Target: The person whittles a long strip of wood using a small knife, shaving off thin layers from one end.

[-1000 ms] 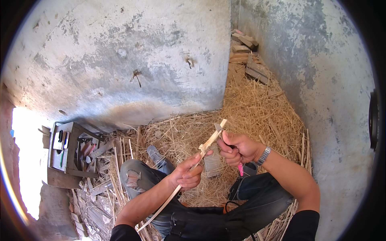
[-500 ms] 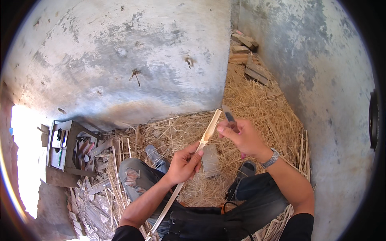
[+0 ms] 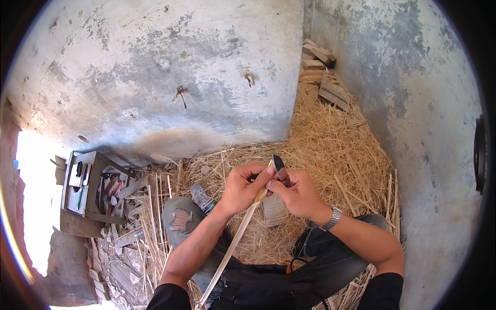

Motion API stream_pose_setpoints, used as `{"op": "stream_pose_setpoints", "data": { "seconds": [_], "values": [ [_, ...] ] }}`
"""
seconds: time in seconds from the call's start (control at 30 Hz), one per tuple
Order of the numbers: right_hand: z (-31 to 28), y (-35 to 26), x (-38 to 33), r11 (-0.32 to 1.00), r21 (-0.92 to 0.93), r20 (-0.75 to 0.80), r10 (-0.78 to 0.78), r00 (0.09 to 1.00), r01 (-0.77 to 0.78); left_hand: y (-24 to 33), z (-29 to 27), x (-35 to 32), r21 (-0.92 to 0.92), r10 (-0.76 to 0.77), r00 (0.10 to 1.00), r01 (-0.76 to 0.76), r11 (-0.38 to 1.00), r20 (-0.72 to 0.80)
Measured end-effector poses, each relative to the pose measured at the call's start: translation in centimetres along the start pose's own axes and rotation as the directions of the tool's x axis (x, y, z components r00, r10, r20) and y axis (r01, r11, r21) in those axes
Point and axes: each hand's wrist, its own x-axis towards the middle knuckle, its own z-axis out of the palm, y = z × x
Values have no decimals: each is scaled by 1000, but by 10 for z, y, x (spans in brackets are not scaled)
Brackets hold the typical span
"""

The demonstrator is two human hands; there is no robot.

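Observation:
My left hand (image 3: 241,187) is closed around the upper part of a long, pale split bamboo strip (image 3: 226,256), its thumb pressed near the tip. The strip slants down between my legs toward the lower edge. My right hand (image 3: 300,196), with a metal watch on the wrist, grips a short dark-bladed knife (image 3: 279,163). Its blade points up beside the strip's end, and the two hands meet there. Fingers hide most of the knife's handle and the exact contact between blade and strip.
Straw-like shavings (image 3: 336,139) cover the floor around my feet. A grey block (image 3: 274,211) lies between them. To the left stands a small wooden stand (image 3: 77,219) with pens and tools. Wood pieces (image 3: 320,56) are piled in the far corner, between a worn wall (image 3: 155,77) and another on the right.
My left hand has moved up the strip to its tip. The right hand has come down and left against it, bringing the knife beside the strip's end.

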Motion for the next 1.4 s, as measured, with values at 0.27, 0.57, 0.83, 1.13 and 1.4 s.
{"op": "stream_pose_setpoints", "data": {
  "seconds": [0.27, 0.57, 0.83, 1.13, 1.4],
  "values": [
    [11, 10, 5, 994, 92, -106, -52, 993, 62, -3, 1, 5, -74, -9, 999, 5, 997, -43],
    [14, 12, 9, 994, -17, -145, -105, 984, 104, 0, -4, 6, -8, -6, 995, 5, 1000, -97],
    [11, 12, 7, 990, -93, -67, -110, 992, 104, 0, -7, 5, 127, 109, 988, -95, 987, -109],
    [6, 20, 14, 997, -67, -7, 29, 1000, -29, -15, -14, 0, -82, -183, 980, 176, 981, -81],
    [-64, -8, 39, 999, -43, -324, -17, 946, 4, -8, 1, -41, -70, -253, 915, 288, 955, 314]
  ]
}}
